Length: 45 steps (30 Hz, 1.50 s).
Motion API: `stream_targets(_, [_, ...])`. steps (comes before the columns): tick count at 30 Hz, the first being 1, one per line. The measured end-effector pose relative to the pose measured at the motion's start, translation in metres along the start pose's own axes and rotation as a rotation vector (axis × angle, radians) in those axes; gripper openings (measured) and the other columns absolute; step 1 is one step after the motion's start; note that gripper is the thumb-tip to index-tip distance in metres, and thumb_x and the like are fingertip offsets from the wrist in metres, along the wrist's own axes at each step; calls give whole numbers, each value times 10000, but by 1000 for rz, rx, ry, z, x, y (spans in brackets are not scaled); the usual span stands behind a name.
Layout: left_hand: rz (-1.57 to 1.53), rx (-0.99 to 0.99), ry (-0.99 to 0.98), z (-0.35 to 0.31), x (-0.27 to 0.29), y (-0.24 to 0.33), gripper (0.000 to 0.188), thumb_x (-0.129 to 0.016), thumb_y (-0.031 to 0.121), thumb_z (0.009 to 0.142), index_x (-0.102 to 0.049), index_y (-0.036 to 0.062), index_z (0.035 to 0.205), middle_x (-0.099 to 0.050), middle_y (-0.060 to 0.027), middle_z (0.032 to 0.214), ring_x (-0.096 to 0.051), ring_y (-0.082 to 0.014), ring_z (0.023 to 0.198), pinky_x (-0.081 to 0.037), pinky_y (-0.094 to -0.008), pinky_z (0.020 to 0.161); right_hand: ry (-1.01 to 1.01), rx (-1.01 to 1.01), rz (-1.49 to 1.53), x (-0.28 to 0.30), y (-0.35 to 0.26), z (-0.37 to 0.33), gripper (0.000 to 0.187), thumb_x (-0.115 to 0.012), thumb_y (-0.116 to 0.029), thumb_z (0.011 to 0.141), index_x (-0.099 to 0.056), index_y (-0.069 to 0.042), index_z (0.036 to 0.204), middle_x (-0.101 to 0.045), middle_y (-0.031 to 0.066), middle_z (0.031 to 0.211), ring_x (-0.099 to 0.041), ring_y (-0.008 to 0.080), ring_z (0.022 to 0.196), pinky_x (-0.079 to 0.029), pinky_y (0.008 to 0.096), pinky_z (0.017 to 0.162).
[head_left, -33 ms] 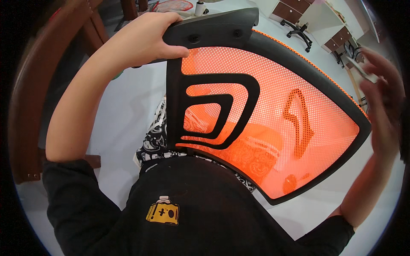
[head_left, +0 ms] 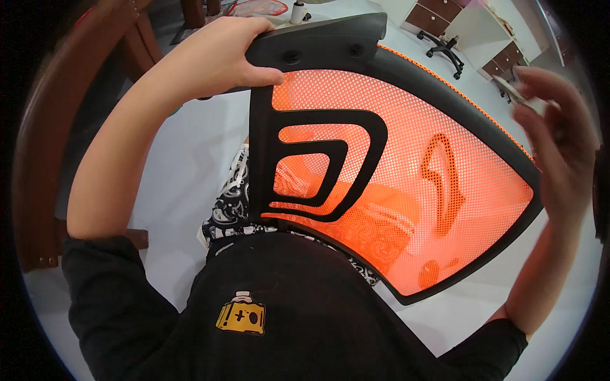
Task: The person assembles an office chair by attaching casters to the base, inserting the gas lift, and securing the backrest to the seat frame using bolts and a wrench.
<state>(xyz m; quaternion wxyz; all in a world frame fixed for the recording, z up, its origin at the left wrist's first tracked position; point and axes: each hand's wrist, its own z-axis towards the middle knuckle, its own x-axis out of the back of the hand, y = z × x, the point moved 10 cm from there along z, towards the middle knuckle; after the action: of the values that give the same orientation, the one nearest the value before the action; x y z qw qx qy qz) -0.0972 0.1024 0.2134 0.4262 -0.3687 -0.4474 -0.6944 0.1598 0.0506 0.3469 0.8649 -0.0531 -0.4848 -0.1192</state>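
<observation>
An orange mesh chair backrest [head_left: 394,159] with a black frame lies tilted across my lap. My left hand [head_left: 232,54] is closed on the black plastic piece [head_left: 324,44] at the frame's upper left corner, thumb toward me and fingers over the far side. Two dark round fasteners show on that piece. At the far right, my right hand [head_left: 562,136] is raised by the frame's right corner. It pinches a small, pale, flat thing with a pointed end [head_left: 518,92], too blurred to name.
Brown wooden framework [head_left: 47,159] stands at the left. Beyond the backrest are a black castor base [head_left: 441,51], cabinets with brown drawers [head_left: 427,20] and a white spool-like item [head_left: 297,13]. Pale floor [head_left: 184,165] lies below.
My right hand has shifted a little left, bringing the pale flat thing over toward the frame's right side. My left hand and the backrest are nearly still.
</observation>
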Motion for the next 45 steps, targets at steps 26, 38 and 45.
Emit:
stream_targets(26, [-46, -82, 89, -14, 11, -3, 489, -760, 210, 702, -587, -30, 1091, -662, -181, 868, -654, -268, 757, -522, -341, 705, 451, -554, 386, -98, 109, 19, 212, -734, -174, 828, -717, -75, 1015, -680, -11, 905, -486, 16, 590, -390, 178, 490])
stream_targets(38, [-27, -78, 98, -9, 9, 0, 504, -775, 221, 702, -587, -34, 1095, -661, -193, 862, -662, -275, 756, -531, -339, 704, 434, -718, 421, -103, 130, 6, 274, -722, -247, 825, -711, -80, 1042, -680, 8, 913, -494, 42, 584, -408, 198, 520])
stream_targets(45, [-58, 31, -6, -5, 2, -5, 505, -777, 214, 703, -588, -29, 1104, -667, -183, 857, -663, -253, 732, -534, -340, 680, 441, -745, 460, -103, 131, 3, 278, -724, -241, 824, -708, -69, 1041, -677, 6, 885, -474, 35, 571, -393, 191, 517])
